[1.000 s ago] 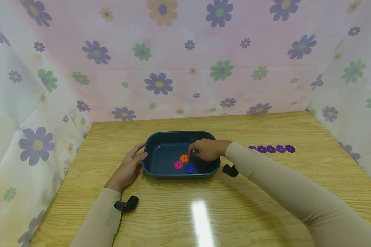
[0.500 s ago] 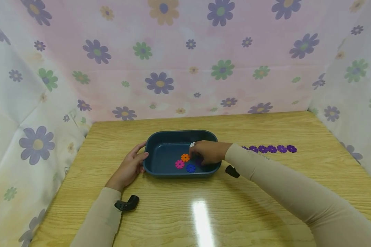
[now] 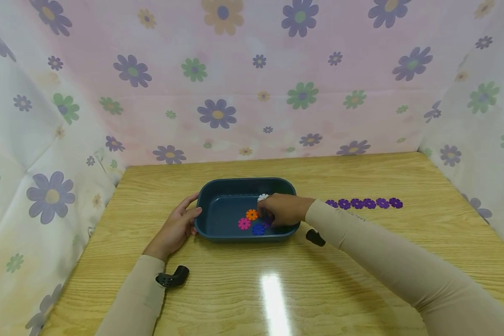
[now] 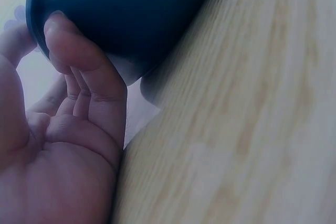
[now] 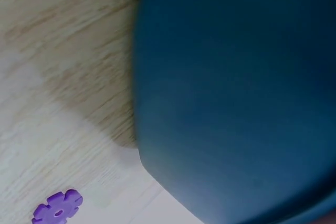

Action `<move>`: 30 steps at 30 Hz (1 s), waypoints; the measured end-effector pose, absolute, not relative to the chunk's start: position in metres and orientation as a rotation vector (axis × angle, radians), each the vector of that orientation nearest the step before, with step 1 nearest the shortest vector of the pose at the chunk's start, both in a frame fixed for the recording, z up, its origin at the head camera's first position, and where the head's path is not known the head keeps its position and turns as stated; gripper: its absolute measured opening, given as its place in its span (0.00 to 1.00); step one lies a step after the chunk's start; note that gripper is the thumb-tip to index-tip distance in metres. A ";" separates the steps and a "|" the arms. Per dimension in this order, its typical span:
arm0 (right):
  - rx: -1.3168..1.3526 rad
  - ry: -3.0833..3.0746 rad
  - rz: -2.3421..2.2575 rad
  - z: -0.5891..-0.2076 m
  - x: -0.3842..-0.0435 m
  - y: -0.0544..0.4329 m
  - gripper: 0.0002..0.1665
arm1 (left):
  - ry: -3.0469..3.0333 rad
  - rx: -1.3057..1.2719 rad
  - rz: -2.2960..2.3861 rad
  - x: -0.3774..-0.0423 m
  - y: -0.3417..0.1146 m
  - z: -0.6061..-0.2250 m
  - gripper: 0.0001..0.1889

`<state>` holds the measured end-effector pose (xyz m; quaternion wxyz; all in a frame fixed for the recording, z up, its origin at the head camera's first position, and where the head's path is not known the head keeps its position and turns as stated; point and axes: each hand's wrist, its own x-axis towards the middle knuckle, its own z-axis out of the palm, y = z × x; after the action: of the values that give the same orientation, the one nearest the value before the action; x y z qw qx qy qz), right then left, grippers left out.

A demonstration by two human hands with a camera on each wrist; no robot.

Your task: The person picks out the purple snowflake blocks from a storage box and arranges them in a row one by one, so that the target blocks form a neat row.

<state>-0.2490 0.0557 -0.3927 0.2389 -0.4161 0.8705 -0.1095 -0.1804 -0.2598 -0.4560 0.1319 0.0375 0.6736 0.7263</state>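
Note:
A dark blue rectangular plastic basin (image 3: 218, 235) stands on the table. My left hand (image 3: 177, 231) grips its left end, with the thumb over the rim and the fingers bent against the outer wall in the left wrist view. My right hand (image 3: 286, 209) reaches down inside the right end, fingers curled, pinching at a purple notched flower disc (image 3: 267, 223) that is partly hidden beneath them. Close to these fingertips lie an orange disc (image 3: 252, 214), a pink disc (image 3: 244, 223), a blue disc (image 3: 258, 229) and a white disc (image 3: 263, 198), all inside the basin.
Right of the basin, a row of several purple notched discs (image 3: 369, 203) lies on the wooden table (image 3: 218, 289), its near end by the right forearm. One purple disc (image 5: 58, 208) shows outside the basin in the right wrist view. A flowered cloth (image 3: 243, 74) hangs behind.
My right hand has shifted slightly inside the basin, uncovering the white disc and bringing the purple one into sight under the fingers. The left hand keeps its grip on the rim.

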 end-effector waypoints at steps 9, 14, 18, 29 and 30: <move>-1.177 2.396 -0.357 -0.394 -0.248 0.057 0.13 | 1.953 0.114 2.104 -0.181 -0.260 -0.456 0.32; -1.191 2.388 -0.417 -0.398 -0.250 0.059 0.10 | 1.952 0.114 2.103 -0.181 -0.261 -0.458 0.32; -1.198 2.378 -0.469 -0.400 -0.251 0.060 0.07 | 1.947 0.111 2.113 -0.181 -0.261 -0.459 0.32; -1.220 2.490 -0.744 -0.389 -0.246 0.073 0.06 | 1.949 0.104 2.117 -0.181 -0.260 -0.457 0.32; -1.216 2.529 -0.765 -0.387 -0.245 0.076 0.07 | 1.951 0.106 2.116 -0.180 -0.260 -0.458 0.32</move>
<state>-0.2448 0.0757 -0.3867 0.1159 -0.4153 0.8636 -0.2613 -0.1804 -0.2604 -0.4576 0.1306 0.0366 0.6716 0.7284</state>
